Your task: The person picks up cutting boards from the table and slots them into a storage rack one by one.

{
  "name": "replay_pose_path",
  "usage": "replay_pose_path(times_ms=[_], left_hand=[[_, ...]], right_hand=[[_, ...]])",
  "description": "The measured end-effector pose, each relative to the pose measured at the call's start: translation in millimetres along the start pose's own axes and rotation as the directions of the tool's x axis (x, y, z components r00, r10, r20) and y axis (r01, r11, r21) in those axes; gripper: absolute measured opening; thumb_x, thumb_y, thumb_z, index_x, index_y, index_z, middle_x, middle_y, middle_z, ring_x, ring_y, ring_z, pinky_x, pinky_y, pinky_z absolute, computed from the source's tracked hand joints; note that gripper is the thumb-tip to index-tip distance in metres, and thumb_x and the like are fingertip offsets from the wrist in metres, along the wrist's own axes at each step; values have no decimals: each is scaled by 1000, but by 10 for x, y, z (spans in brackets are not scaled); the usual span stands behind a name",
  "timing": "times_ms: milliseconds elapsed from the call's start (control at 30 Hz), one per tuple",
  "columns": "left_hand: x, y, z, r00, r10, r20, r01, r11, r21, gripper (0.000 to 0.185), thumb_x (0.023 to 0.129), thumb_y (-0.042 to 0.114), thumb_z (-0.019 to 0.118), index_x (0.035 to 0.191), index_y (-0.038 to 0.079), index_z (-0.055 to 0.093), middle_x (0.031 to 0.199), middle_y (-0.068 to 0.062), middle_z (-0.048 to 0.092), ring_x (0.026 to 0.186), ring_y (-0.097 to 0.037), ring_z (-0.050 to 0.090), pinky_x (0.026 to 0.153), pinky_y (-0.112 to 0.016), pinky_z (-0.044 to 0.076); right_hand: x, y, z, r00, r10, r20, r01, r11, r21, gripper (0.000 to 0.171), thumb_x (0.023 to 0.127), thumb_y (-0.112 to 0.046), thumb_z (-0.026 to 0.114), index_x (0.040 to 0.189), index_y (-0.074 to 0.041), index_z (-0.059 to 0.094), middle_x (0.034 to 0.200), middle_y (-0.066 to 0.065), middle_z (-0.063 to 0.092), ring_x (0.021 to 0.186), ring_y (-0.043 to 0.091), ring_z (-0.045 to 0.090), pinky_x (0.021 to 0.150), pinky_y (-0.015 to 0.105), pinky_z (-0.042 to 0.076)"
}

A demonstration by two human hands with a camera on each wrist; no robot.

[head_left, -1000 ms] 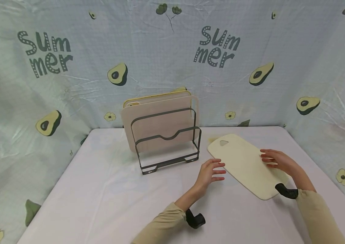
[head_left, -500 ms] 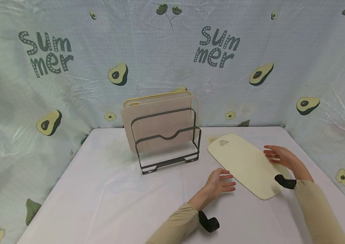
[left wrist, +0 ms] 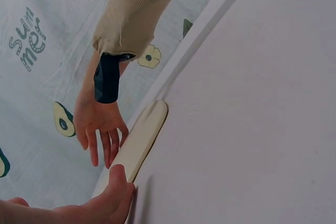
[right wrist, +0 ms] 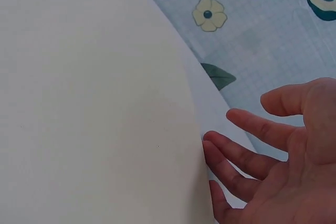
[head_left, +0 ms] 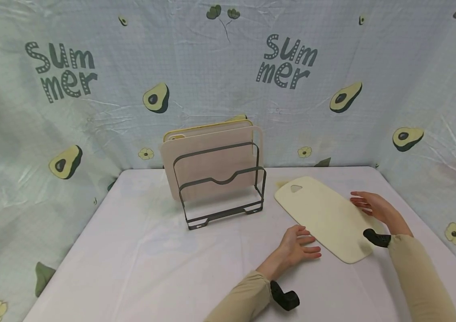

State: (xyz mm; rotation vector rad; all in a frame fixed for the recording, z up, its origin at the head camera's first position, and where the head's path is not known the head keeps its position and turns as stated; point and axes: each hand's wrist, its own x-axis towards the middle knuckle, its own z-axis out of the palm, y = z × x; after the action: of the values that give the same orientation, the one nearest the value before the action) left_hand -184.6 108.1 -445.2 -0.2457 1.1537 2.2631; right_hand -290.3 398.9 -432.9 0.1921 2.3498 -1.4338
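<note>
Our left hand lies low on the table, fingers straight and spread, tips at the near long edge of the cream cutting board. The left wrist view shows a fingertip touching that edge; nothing is gripped. Our right hand sits at the board's far long edge, fingers extended and slightly fanned. In the right wrist view the fingertips press against the board's side, not curled round it. So both hands flank the board, open.

The board lies flat on the table, angled, its end with the small triangular hole pointing toward the wire rack. It is right of the rack, near it but apart.

The rack stands upright toward the back of the table. A pale pink board stands in it, with a yellow-edged board behind. The front slot looks free, though we can't tell the slot count for sure.

Progress, as we judge it: two boards are racked and the cream one isn't lifted yet. Gripping, raising and standing it in the rack remain.

Backdrop: avocado-print cloth.
</note>
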Motion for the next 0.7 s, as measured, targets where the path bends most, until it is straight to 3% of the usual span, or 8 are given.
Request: replay_pose_path(times_ms=[100,167,400,700], left_hand=[[6,-3,15,1000,-2,-5,2,1000,-1,46,86,22,41,119,-10,38,123,-33,43,107,-55,44,89,-60,37],[13,-2,23,1000,-1,-21,1,1000,1,46,85,22,42,118,-10,38,121,-32,44,106,-54,44,89,-60,38],[-10,44,17,996,2,-92,-1,1000,11,51,80,20,46,118,-12,35,113,-31,45,104,-54,45,88,-60,38],[-22,244,-143,993,-4,-115,8,1000,27,58,80,20,45,127,-9,25,122,-31,40,107,-53,44,87,-66,33]], right_hand=[[-20,-2,7,1000,-4,29,4,1000,-2,69,94,-46,20,141,2,7,145,27,12,128,38,24,101,48,25],[-44,-8,5,999,-8,53,9,1000,-4,71,94,-49,21,142,1,5,145,28,7,131,41,15,101,50,24],[-161,-33,30,995,-3,100,7,999,-38,73,93,-51,23,142,0,4,145,29,8,129,41,20,87,33,36],[-311,-57,154,993,17,119,-18,1000,4,76,92,-53,24,142,-1,3,144,31,9,128,43,23,86,37,42]])
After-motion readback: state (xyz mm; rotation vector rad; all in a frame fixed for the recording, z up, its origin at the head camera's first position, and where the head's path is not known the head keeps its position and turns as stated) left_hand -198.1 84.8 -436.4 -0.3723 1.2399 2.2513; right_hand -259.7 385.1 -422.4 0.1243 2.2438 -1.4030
